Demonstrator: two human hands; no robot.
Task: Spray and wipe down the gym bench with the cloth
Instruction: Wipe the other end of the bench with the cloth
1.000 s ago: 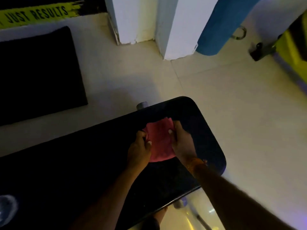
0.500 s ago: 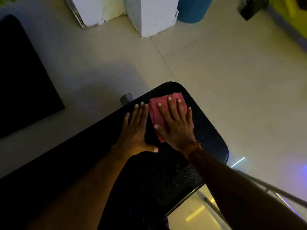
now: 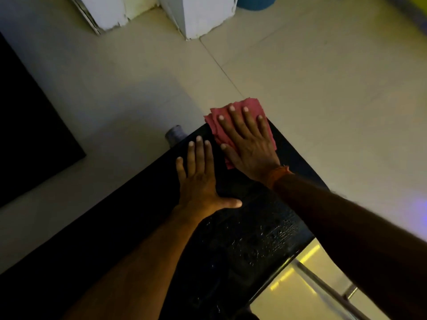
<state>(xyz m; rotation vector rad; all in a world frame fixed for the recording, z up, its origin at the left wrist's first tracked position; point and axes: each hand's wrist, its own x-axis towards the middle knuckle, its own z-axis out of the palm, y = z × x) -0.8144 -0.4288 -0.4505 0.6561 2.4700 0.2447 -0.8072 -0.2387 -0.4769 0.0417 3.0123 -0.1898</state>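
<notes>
The black padded gym bench (image 3: 249, 245) runs from the lower left to its rounded far end at centre right; droplets glisten on its near part. A folded pink cloth (image 3: 213, 122) lies at the far end, its edge hanging slightly past the pad. My right hand (image 3: 248, 144) presses flat on the cloth with fingers spread. My left hand (image 3: 199, 179) rests flat on the bare pad just left of the cloth, holding nothing. No spray bottle is in view.
A grey metal tube end (image 3: 174, 135) pokes out under the bench's far left side. Metal frame legs (image 3: 323, 282) show at lower right. A black floor mat (image 3: 34, 125) lies to the left, white pillar bases (image 3: 198, 17) and a blue object (image 3: 255, 2) stand beyond on the tiled floor.
Both hands went from gripping the bunched cloth to lying flat. My right hand has since pushed the cloth farther out to the bench's far end; my left hand stayed on the pad.
</notes>
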